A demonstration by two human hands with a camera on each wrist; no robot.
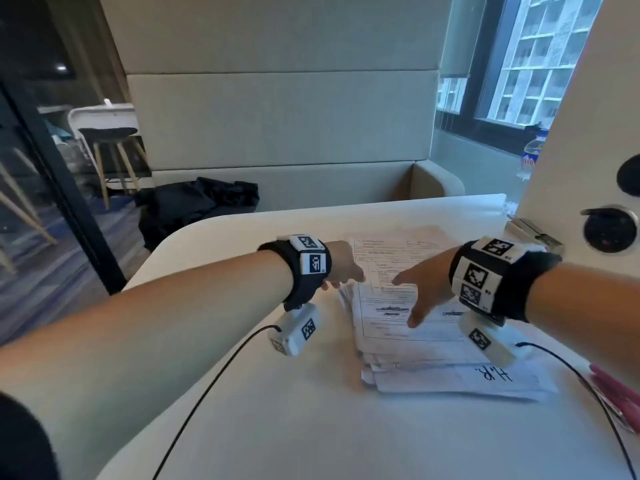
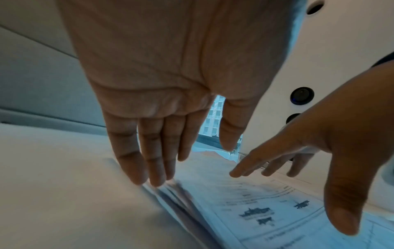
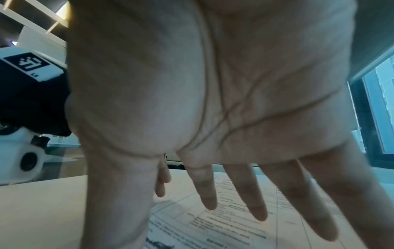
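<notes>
A loose stack of papers (image 1: 415, 344) lies flat on the smooth, pale desk (image 1: 270, 420), towards its right side. The sheets are slightly fanned, so their thin edges show along the left and near sides. The top sheet is white, printed with a ruled form, fine lines of text and two dark, blurred stamps. A lower sheet sticking out at the near edge bears handwritten letters.

The left hand (image 1: 341, 266) is at the stack's left edge. Its fingers (image 2: 132, 161) are straight and close together, the tips touching the layered sheet edges where they meet the desk, with the thumb set apart above the paper. The right hand (image 1: 427, 287) is spread palm-down over the top sheet, its fingers (image 3: 205, 192) straight and splayed, holding nothing. Whether their tips touch the paper cannot be told. The stack thus lies under the right hand and just right of the left fingertips.

Pink pens (image 1: 613, 393) lie at the desk's right edge, near the stack. A crumpled black bundle of cloth (image 1: 197, 206) sits on the padded grey bench (image 1: 311, 188) beyond the desk.
</notes>
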